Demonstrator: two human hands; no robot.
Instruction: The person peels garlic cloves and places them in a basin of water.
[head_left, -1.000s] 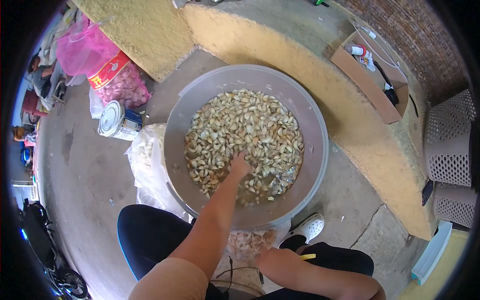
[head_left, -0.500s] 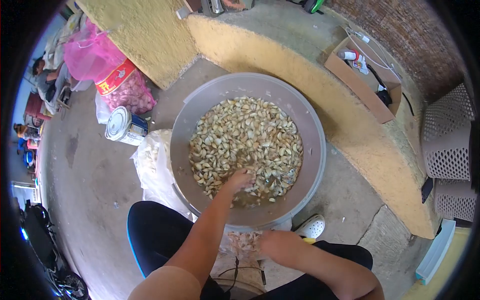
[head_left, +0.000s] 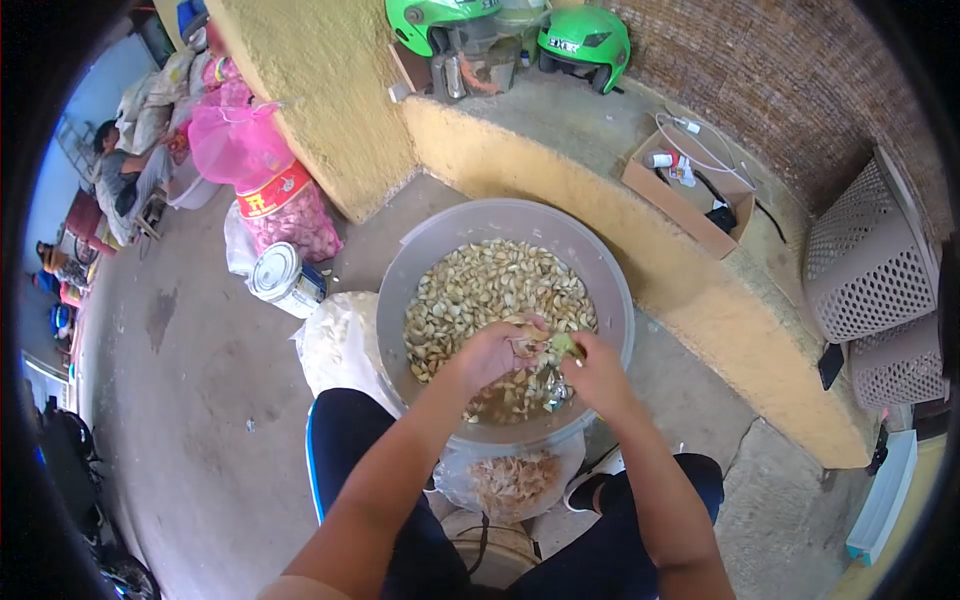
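Note:
A wide grey tub (head_left: 615,300) stands before me, holding many garlic cloves (head_left: 490,275) in murky water. Over its near side, my left hand (head_left: 492,352) is turned palm up, its fingers curled around a few garlic cloves (head_left: 528,340). Close to its fingertips, my right hand (head_left: 597,375) pinches a small yellow-green item (head_left: 567,346) whose kind I cannot make out. Beneath the right hand something shiny (head_left: 557,388) shows at the water. Below the tub's near rim sits a clear plastic bag of brownish peelings (head_left: 515,480).
Left of the tub are a white plastic bag (head_left: 340,345), a paint can (head_left: 287,278) and a pink mesh sack of garlic (head_left: 295,225). A low yellow wall (head_left: 520,150) curves behind, bearing green helmets (head_left: 585,45) and a cardboard box (head_left: 690,205). Perforated baskets (head_left: 865,260) stand right.
My right hand has come up from beside the peelings bag to meet the left over the tub. The left hand has lifted out of the cloves. The view has tilted upward.

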